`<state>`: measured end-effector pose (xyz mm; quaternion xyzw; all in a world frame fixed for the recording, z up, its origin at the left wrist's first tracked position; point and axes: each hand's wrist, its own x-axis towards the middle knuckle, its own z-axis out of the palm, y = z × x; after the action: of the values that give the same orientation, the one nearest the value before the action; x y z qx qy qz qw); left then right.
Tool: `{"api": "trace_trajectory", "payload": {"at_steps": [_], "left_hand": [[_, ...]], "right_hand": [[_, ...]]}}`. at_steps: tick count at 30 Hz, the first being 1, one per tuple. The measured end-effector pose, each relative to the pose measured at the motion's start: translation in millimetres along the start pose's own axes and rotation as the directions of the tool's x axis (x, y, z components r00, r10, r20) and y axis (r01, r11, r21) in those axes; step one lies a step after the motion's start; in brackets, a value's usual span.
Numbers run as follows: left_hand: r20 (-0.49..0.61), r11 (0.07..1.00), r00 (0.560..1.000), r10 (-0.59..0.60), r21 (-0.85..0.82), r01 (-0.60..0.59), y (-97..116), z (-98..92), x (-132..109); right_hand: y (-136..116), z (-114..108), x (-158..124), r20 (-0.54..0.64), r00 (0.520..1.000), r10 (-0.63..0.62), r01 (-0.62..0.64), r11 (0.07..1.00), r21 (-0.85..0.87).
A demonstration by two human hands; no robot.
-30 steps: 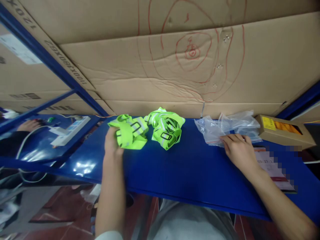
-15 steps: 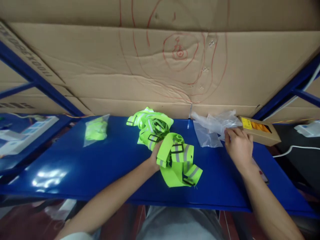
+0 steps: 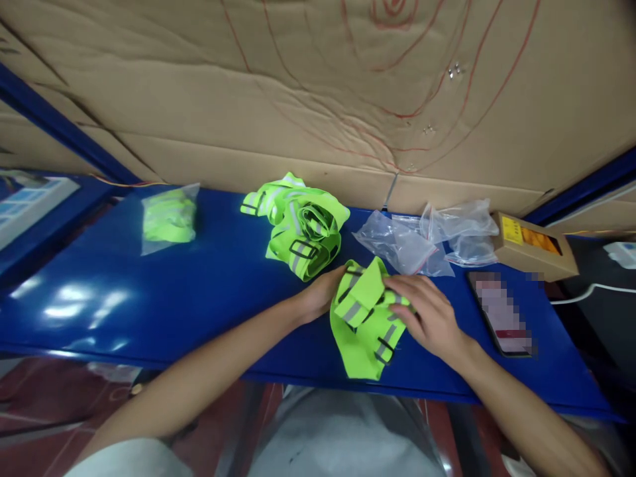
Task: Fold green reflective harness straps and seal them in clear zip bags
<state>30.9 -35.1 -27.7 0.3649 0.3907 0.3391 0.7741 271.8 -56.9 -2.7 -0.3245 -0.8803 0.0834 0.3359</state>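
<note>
A neon yellow-green reflective strap point(image 3: 365, 324) with grey stripes and black buckles is bunched between my hands, over the front of the blue table. My left hand point(image 3: 322, 293) grips its left side, the fingertips hidden behind the folds. From the right, my right hand point(image 3: 424, 311) has its fingers bent around the strap's upper right edge. Just beyond lies a heap of the same reflective straps point(image 3: 303, 228), loosely coiled, touched by neither hand. Clear plastic bags point(image 3: 397, 242) lie crumpled behind my right hand.
At the left, a clear bag of folded neon strap point(image 3: 169, 217) lies on the blue table point(image 3: 209, 265). A phone point(image 3: 499, 315) and a windowed cardboard box point(image 3: 534, 245) are at the right. A tall cardboard sheet point(image 3: 199, 106) with red rings closes off the back.
My right hand has left the plastic bags and come left onto the strap. My left hand still holds the strap, now more gathered. The view has tilted down, and the phone now shows.
</note>
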Motion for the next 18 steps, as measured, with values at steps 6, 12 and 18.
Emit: {"api": "trace_trajectory", "payload": {"at_steps": [6, 12, 18], "left_hand": [[0.066, 0.880, 0.998, 0.005, 0.474, -0.036, 14, 2.3, -3], [0.017, 0.394, 0.735, 0.678, 0.836, -0.382, 16, -8.9, -7], [0.596, -0.351, 0.483, 0.641, 0.788, -0.505, 10, -3.1, -21]], "right_hand": [[11, -3, 3, -0.179, 0.842, 0.509, -0.459, 0.850, 0.259], [29, 6, 6, 0.055, 0.684, 0.727, -0.591, 0.508, 0.626], [20, 7, 8, 0.160, 0.739, 0.654, -0.608, 0.546, 0.577]]}}
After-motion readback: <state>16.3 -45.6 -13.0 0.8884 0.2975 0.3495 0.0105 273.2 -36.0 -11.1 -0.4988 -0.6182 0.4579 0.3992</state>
